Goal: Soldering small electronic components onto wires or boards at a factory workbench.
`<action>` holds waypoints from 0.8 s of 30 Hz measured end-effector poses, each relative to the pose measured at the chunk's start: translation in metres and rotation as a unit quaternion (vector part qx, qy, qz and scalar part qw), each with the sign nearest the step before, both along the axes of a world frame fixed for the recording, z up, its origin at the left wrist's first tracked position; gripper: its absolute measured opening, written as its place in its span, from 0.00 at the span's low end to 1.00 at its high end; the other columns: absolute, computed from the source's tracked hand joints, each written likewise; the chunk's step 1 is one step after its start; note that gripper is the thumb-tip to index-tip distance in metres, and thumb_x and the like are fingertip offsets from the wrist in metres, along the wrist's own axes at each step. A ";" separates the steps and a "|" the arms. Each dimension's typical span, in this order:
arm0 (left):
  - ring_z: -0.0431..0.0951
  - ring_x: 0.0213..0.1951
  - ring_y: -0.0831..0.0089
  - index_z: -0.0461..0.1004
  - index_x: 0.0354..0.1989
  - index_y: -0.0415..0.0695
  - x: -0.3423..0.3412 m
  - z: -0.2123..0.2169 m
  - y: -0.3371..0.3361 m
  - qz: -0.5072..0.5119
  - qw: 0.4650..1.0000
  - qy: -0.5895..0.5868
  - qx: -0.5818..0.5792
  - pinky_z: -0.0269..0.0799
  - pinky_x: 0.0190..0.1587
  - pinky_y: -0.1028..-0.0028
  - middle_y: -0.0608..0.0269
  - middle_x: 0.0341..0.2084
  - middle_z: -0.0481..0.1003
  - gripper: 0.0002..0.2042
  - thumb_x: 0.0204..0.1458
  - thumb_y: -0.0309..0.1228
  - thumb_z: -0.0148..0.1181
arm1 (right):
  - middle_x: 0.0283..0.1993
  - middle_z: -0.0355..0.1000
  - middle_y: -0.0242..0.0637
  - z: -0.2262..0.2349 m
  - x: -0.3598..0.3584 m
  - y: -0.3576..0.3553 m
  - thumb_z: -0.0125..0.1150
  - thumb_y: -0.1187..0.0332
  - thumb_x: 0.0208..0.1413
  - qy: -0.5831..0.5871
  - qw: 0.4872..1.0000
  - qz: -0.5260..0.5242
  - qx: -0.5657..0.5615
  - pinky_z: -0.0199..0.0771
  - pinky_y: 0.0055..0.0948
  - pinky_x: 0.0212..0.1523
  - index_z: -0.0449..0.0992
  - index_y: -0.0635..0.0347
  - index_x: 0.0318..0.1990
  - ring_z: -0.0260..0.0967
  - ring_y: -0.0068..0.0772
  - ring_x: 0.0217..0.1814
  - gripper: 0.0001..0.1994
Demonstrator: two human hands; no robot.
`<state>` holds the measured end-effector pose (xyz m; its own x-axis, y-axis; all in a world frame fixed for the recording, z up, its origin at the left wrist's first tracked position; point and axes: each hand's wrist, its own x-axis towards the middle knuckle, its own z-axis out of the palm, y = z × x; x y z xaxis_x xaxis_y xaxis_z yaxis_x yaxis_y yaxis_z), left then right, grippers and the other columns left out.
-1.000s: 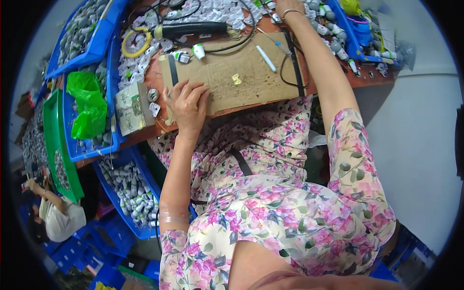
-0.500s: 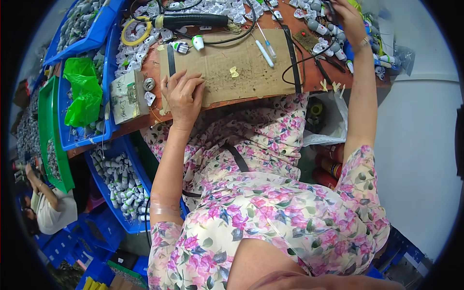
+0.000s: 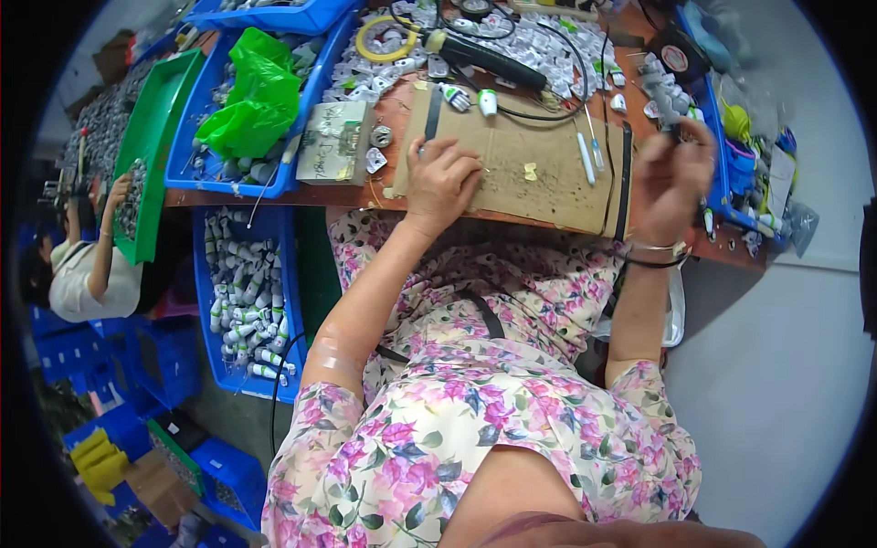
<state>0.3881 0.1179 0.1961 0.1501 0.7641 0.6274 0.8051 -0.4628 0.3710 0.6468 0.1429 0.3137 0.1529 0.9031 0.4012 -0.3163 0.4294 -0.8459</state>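
Note:
My left hand (image 3: 442, 184) rests on the near left part of a brown cardboard sheet (image 3: 548, 196), fingers loosely bent and apart, with nothing seen in them. My right hand (image 3: 674, 187), smeared by motion, is raised beside the sheet's right edge. Its fingers are closed round a dark-handled tool (image 3: 673, 131) whose kind I cannot make out; a black cable passes by the wrist. On the cardboard lie a small yellow piece (image 3: 530, 171), a white pen-like stick (image 3: 585, 157) and a blue-tipped screwdriver (image 3: 596, 151). Two small white-and-green housings (image 3: 488, 101) sit at its far edge.
A black cylindrical tool (image 3: 484, 60) and a yellow tape roll (image 3: 385, 38) lie among many white plastic parts. Blue bins (image 3: 174, 173) stand left, one holding a green bag (image 3: 251, 91). A box (image 3: 336, 137) stands beside the cardboard. Another person (image 3: 91, 274) works at far left.
My right hand has come down and nearer from the far right parts pile with the dark-handled tool. My left hand stays on the cardboard. The whole view has shifted.

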 end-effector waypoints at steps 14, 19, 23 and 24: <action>0.71 0.50 0.67 0.75 0.27 0.51 -0.001 0.003 -0.006 0.000 1.000 -0.023 -0.016 0.53 0.58 0.56 0.74 0.36 0.76 0.04 0.43 0.32 0.65 | 0.36 0.74 0.38 -0.058 -0.104 0.027 0.51 0.61 0.64 0.067 0.938 0.291 -0.176 0.69 0.21 0.37 0.69 0.66 0.53 0.71 0.25 0.36 0.17; 0.70 0.50 0.67 0.76 0.28 0.51 0.000 0.007 -0.007 0.002 1.000 -0.017 -0.025 0.52 0.59 0.55 0.74 0.35 0.76 0.04 0.44 0.33 0.63 | 0.35 0.73 0.37 -0.069 -0.100 0.035 0.51 0.61 0.63 0.096 0.928 0.298 -0.200 0.68 0.21 0.36 0.68 0.66 0.54 0.69 0.24 0.35 0.18; 0.71 0.49 0.67 0.75 0.27 0.49 0.000 0.010 -0.007 0.000 1.000 -0.024 -0.020 0.53 0.60 0.55 0.71 0.32 0.74 0.03 0.46 0.32 0.61 | 0.35 0.73 0.37 -0.077 -0.101 0.044 0.53 0.60 0.63 0.136 0.913 0.307 -0.229 0.68 0.21 0.35 0.69 0.64 0.54 0.69 0.24 0.35 0.19; 0.71 0.48 0.67 0.74 0.27 0.49 -0.001 0.010 -0.007 -0.001 0.999 -0.020 -0.027 0.53 0.60 0.55 0.72 0.32 0.74 0.02 0.46 0.31 0.61 | 0.36 0.73 0.37 -0.078 -0.103 0.046 0.53 0.59 0.62 0.155 0.906 0.307 -0.246 0.67 0.21 0.35 0.69 0.64 0.54 0.68 0.24 0.35 0.19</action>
